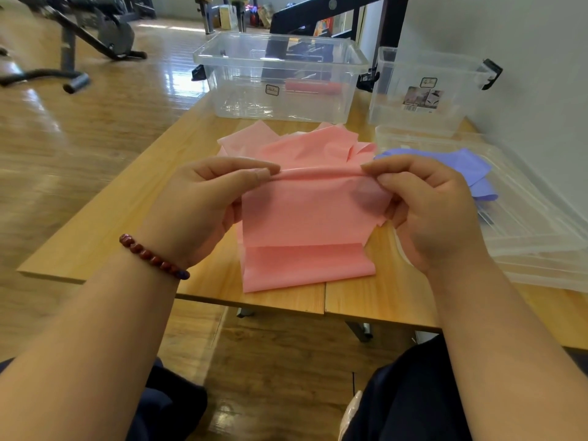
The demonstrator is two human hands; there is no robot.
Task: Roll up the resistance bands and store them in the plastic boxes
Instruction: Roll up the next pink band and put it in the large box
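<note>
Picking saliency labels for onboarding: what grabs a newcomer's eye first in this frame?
The pink resistance band sits front and centre. The left hand and right hand pinch its top edge, which is curled into the start of a roll, above the wooden table. Behind it stands a large clear box with one rolled reddish band inside. A purple band lies at the right on clear lids.

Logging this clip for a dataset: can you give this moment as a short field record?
left hand: pinches rolled top edge of pink band
right hand: pinches same edge
pink band: lower end lies on table
purple band: on clear lids, right
large box: holds one rolled red band
small box: right of large box, lid off
</note>
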